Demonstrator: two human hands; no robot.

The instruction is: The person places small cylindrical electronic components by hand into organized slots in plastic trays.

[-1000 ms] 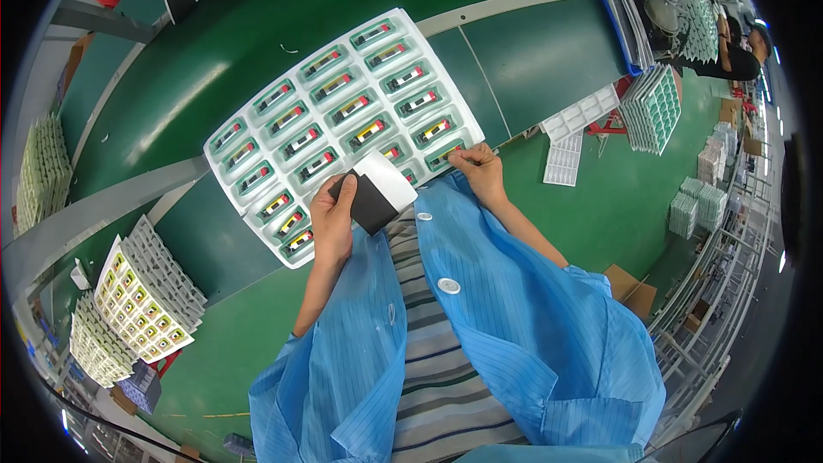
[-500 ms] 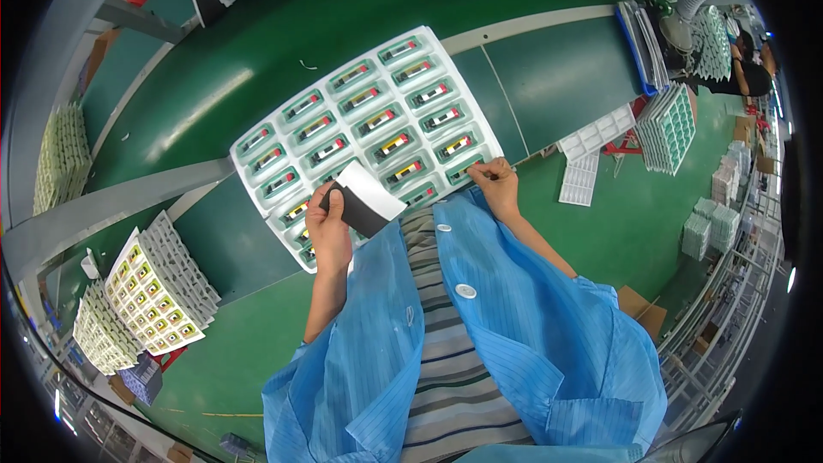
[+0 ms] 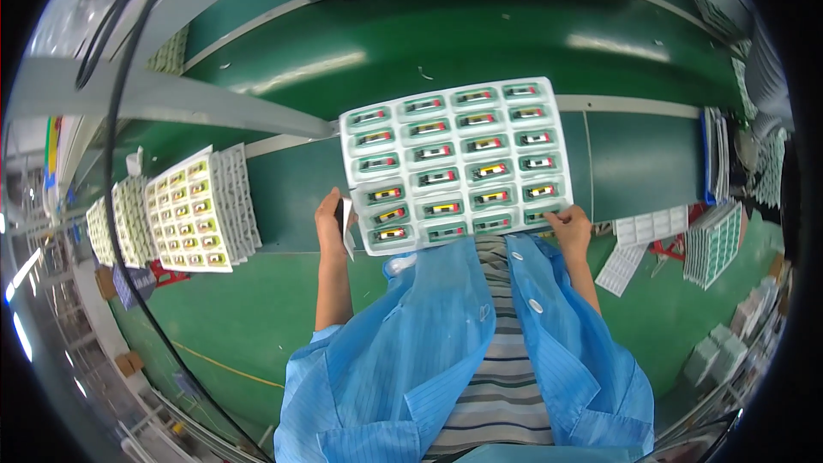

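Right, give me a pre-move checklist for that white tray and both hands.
1. Right hand on the white tray: ok, fingers at its near right corner.
2. Left hand on the tray: cannot tell; it is at the near left corner, holding a small card.
3. Tray pockets filled: ok, a small part shows in each visible pocket.
4. Tray on the green belt: ok.
5. Side stack of trays: ok, apart from the hands.

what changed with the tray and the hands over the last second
The white tray now lies level across the view instead of slanted. The small flat card in the left hand has turned edge-on. The right hand still grips the tray's near right corner.
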